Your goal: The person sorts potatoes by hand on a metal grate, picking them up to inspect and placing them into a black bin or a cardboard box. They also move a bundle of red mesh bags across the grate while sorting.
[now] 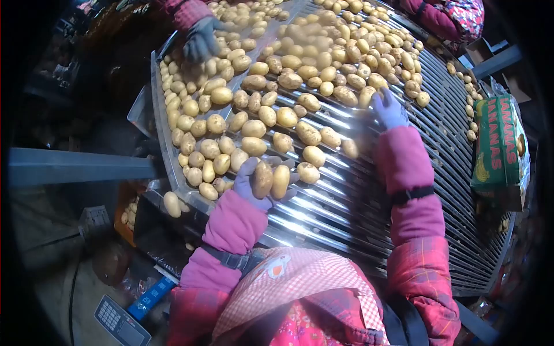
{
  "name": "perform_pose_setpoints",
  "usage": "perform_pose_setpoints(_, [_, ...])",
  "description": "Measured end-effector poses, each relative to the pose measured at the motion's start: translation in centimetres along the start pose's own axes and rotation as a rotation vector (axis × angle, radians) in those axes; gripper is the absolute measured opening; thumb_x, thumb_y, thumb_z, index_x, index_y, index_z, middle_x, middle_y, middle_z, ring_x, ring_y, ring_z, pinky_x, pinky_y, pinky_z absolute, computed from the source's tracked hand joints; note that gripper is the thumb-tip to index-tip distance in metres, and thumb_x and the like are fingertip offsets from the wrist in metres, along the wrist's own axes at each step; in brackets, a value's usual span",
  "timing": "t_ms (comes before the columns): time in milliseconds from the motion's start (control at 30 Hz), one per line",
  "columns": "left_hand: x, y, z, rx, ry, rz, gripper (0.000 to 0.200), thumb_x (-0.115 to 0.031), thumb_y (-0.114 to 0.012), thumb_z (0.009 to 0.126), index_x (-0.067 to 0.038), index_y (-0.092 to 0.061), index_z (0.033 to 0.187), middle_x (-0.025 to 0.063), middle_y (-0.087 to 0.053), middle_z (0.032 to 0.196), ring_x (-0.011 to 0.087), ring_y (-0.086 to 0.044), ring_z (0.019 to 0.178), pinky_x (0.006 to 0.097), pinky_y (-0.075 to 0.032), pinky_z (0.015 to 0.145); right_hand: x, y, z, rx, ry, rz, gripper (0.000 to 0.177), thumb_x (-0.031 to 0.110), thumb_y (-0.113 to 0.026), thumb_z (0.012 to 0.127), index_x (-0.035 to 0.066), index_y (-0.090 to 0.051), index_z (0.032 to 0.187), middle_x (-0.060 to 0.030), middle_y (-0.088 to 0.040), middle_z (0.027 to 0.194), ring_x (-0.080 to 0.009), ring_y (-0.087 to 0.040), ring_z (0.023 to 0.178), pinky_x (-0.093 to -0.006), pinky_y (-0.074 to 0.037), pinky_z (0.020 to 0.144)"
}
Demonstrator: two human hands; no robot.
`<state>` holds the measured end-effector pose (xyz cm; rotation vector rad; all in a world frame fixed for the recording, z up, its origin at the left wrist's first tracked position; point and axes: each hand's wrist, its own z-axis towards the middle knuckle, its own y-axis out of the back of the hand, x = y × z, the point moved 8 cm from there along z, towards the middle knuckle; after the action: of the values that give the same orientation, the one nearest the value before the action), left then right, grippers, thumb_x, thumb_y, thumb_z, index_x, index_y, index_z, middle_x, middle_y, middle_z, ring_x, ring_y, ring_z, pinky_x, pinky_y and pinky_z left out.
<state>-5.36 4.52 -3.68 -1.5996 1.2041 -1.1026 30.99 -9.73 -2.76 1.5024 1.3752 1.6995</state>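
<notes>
My left hand [259,183], in a pale purple glove, is turned palm up near the lower left of the roller table [323,213]. Two potatoes [280,182] rest in it, side by side, with the fingers curled around them. Farther right, my right hand [389,109], gloved the same way, reaches over the metal rollers with its fingers pointing at the pile. A potato [367,97] lies by its fingertips, and whether they touch it cannot be made out. Many loose potatoes [287,117] lie on the rollers between and beyond my hands.
A co-worker's grey-gloved hand [202,40] is over potatoes in the left side channel. Another person's sleeve [438,20] shows at the top right. A green banana box [501,144] stands right of the rollers. A metal beam [81,167] and a scale [121,323] are at left.
</notes>
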Motion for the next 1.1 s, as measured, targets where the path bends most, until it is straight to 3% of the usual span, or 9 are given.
perform_pose_setpoints(233, [-0.9, 0.7, 0.2, -0.196, -0.022, 0.345, 0.061, -0.045, -0.051, 0.089, -0.002, -0.044, 0.131, 0.0211, -0.051, 0.125, 0.0407, -0.056, 0.107, 0.0501, -0.053, 0.081, 0.8, -3.9, 2.7, 0.008, 0.013, 0.083, 0.071, 0.05, -0.06, 0.08, 0.021, -0.038, 0.141, -0.019, -0.052, 0.131, -0.0371, -0.051, 0.121, -0.0432, -0.039, 0.102])
perform_pose_setpoints(367, [-0.2, -0.9, 0.2, -0.048, 0.053, 0.39, 0.071, -0.051, -0.052, 0.085, -0.01, -0.034, 0.141, 0.0202, -0.042, 0.137, 0.0412, -0.056, 0.107, 0.053, -0.051, 0.081, 5.5, -1.8, -2.9, 0.066, 0.154, 0.616, 0.06, 0.036, -0.067, 0.083, 0.019, -0.046, 0.136, -0.0146, -0.062, 0.112, -0.0195, -0.06, 0.1, -0.0314, -0.049, 0.086])
perform_pose_setpoints(433, [0.6, -1.8, 0.4, 0.05, 0.085, 0.299, 0.074, -0.051, -0.052, 0.085, -0.01, -0.031, 0.143, 0.0199, -0.041, 0.138, 0.0413, -0.056, 0.106, 0.0525, -0.052, 0.081, 10.0, -3.8, -8.2, 0.284, 0.376, 0.912, 0.055, 0.033, -0.067, 0.085, 0.016, -0.048, 0.134, -0.0106, -0.063, 0.103, -0.013, -0.058, 0.092, -0.0261, -0.048, 0.08])
perform_pose_setpoints(567, [-0.2, -1.2, -0.5, -0.111, 0.028, 0.571, 0.072, -0.053, -0.053, 0.083, -0.013, -0.036, 0.141, 0.0175, -0.052, 0.125, 0.0364, -0.064, 0.091, 0.0429, -0.056, 0.072, 16.1, -5.6, -16.5, 0.761, 0.469, 0.679, 0.052, 0.03, -0.069, 0.084, 0.009, -0.053, 0.129, -0.009, -0.064, 0.104, -0.0166, -0.062, 0.093, -0.0307, -0.049, 0.082])
perform_pose_setpoints(633, [-0.8, -1.9, -0.6, -0.147, -0.062, 0.591, 0.065, -0.048, -0.047, 0.088, -0.007, -0.037, 0.139, 0.0213, -0.054, 0.125, 0.0372, -0.063, 0.091, 0.0451, -0.057, 0.066, 16.1, -3.4, -13.9, 0.243, 0.648, 0.238, 0.044, 0.036, -0.06, 0.086, 0.012, -0.058, 0.122, -0.0139, -0.065, 0.107, -0.0292, -0.063, 0.097, -0.0416, -0.048, 0.085])
perform_pose_setpoints(767, [-0.6, -2.0, -0.8, -0.199, -0.096, 0.545, 0.063, -0.048, -0.046, 0.089, -0.007, -0.04, 0.137, 0.02, -0.054, 0.125, 0.0354, -0.064, 0.09, 0.0443, -0.056, 0.066, 15.7, -8.2, -13.7, 0.224, 0.676, -0.362, 0.051, 0.046, -0.056, 0.084, 0.016, -0.052, 0.125, -0.013, -0.061, 0.114, -0.0297, -0.052, 0.114, -0.0446, -0.037, 0.096])
perform_pose_setpoints(933, [-1.2, -1.5, -0.2, -0.275, -0.14, 0.534, 0.063, -0.053, -0.044, 0.089, -0.007, -0.042, 0.133, 0.0165, -0.057, 0.122, 0.0308, -0.063, 0.085, 0.043, -0.054, 0.067, 16.1, -6.4, -13.7, 0.033, 0.789, -0.251, 0.054, 0.041, -0.064, 0.079, 0.016, -0.05, 0.124, -0.0106, -0.06, 0.104, -0.0289, -0.055, 0.103, -0.0441, -0.042, 0.088])
perform_pose_setpoints(1033, [-1.5, 0.6, -0.3, -0.306, -0.194, 0.482, 0.063, -0.054, -0.045, 0.088, -0.007, -0.044, 0.131, 0.0165, -0.058, 0.118, 0.0296, -0.062, 0.085, 0.0419, -0.053, 0.066, 14.2, -2.2, -8.7, 0.01, 0.549, -0.181, 0.049, 0.036, -0.067, 0.077, 0.012, -0.053, 0.118, -0.0134, -0.058, 0.106, -0.033, -0.054, 0.102, -0.0451, -0.044, 0.087])
perform_pose_setpoints(1100, [-1.5, 0.6, 0.0, -0.134, -0.182, 0.39, 0.044, -0.039, -0.038, 0.096, -0.013, -0.045, 0.13, 0.0059, -0.051, 0.13, 0.0205, -0.047, 0.118, 0.0419, -0.04, 0.101, 12.4, -0.5, -6.3, -0.182, 0.542, -0.08, 0.05, 0.035, -0.068, 0.076, 0.011, -0.054, 0.118, -0.015, -0.056, 0.115, -0.0344, -0.052, 0.109, -0.0442, -0.043, 0.092])
